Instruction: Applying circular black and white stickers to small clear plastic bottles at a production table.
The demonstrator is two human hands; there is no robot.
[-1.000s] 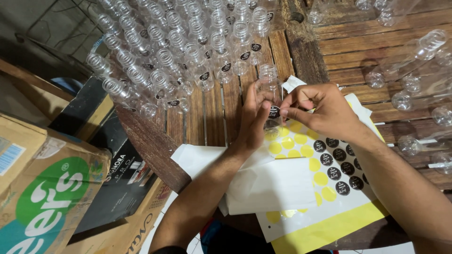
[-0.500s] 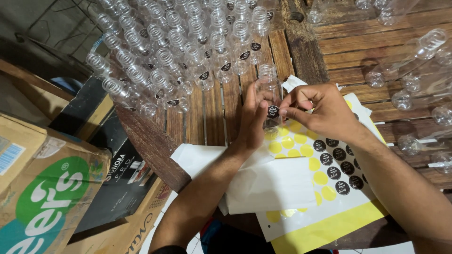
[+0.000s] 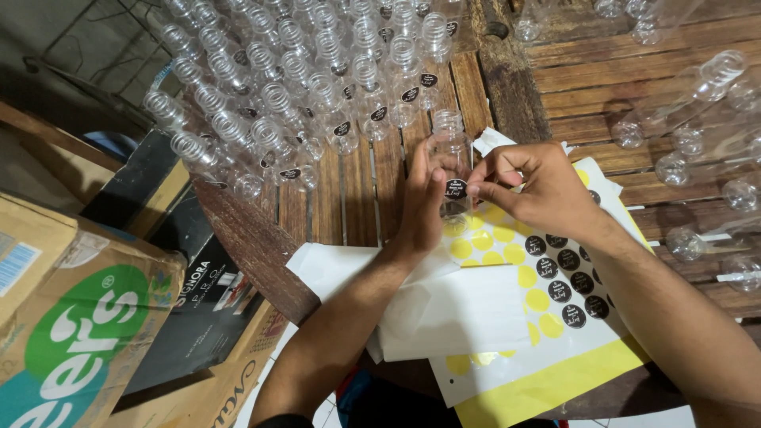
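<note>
My left hand (image 3: 422, 208) grips a small clear plastic bottle (image 3: 449, 135) that stands upright on the wooden table (image 3: 341, 198). A round black sticker (image 3: 455, 189) sits on the bottle's front. My right hand (image 3: 539, 190) pinches at that sticker with thumb and forefinger. Under my hands lies a yellow and white sticker sheet (image 3: 547, 333) with several black round stickers (image 3: 567, 277) and several blank yellow circles where stickers have been peeled off.
Several clear bottles with black stickers (image 3: 317, 87) stand packed at the table's back left. Unlabelled clear bottles (image 3: 697, 135) lie on their sides at right. White backing paper (image 3: 444, 309) lies near the front edge. Cardboard boxes (image 3: 87, 317) stand on the floor at left.
My hands and the bottle have stayed almost in place. My right fingers have shifted slightly on the sticker at the bottle's front.
</note>
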